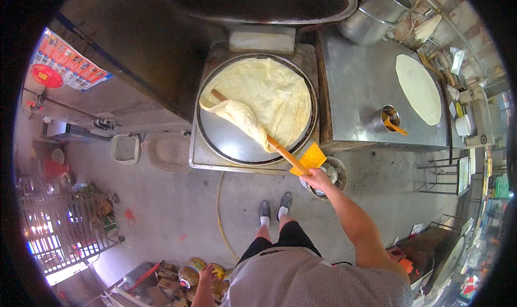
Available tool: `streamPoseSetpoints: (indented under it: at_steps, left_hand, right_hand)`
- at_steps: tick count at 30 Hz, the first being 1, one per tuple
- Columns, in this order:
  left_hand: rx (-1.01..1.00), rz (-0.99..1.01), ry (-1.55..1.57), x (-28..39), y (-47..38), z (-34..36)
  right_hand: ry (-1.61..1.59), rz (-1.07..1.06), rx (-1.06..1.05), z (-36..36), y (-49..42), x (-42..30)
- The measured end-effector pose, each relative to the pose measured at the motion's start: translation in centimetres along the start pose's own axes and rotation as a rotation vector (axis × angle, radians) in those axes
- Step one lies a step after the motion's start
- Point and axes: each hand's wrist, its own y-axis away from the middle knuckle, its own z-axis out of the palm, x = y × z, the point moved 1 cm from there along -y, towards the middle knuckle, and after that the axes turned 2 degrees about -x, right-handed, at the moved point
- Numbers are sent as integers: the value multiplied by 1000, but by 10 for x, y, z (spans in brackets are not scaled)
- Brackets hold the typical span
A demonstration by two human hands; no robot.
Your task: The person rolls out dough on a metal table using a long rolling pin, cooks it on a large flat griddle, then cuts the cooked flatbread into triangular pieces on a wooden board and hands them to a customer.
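Note:
My right hand [319,179] grips the near end of a wooden rolling pin [287,156]. A yellow plastic dough scraper [310,160] is at the same hand, beside the pin's end. The pin lies slantwise under a thin sheet of dough [266,85], whose near left edge drapes over it in a fold. Beneath the dough is a round flat griddle [226,135], its metal surface bare at the front left. My left hand [207,273] hangs low at my side, above plastic oil bottles on the floor; nothing shows in it.
Right of the griddle, a metal worktop [355,101] bears another flat dough sheet [419,89] and a metal cup [385,119] with an orange-handled tool. A raised dark lid [262,2] stands behind the griddle. Below my right hand is a bin [339,173]. A hose [219,210] crosses the floor.

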Motion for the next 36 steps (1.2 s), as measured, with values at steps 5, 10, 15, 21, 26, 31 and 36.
streamPoseSetpoints:
  at_steps: [5,10,15,21,26,31,36]
  left_hand:
    - [-120,991,-1183,53,-16,19]
    - [370,1074,-1026,214,4,153]
    - [277,1560,-914,383,83,293]
    - [-91,1674,-1170,408,90,431]
    - [-31,1506,-1253,399,71,538]
    - [-104,1272,-1248,389,76,575]
    - [183,1496,-1103,371,95,570]
  right_hand:
    - [245,-171,122,-4,20,-7]
    - [610,-412,246,-16,45,-12]
    - [661,-346,350,-20,67,-10]
    - [467,-175,444,-46,76,8]
    - [455,-7,467,-73,56,41]
    - [494,64,442,-86,54,62]
    - [498,54,397,-96,68,66]
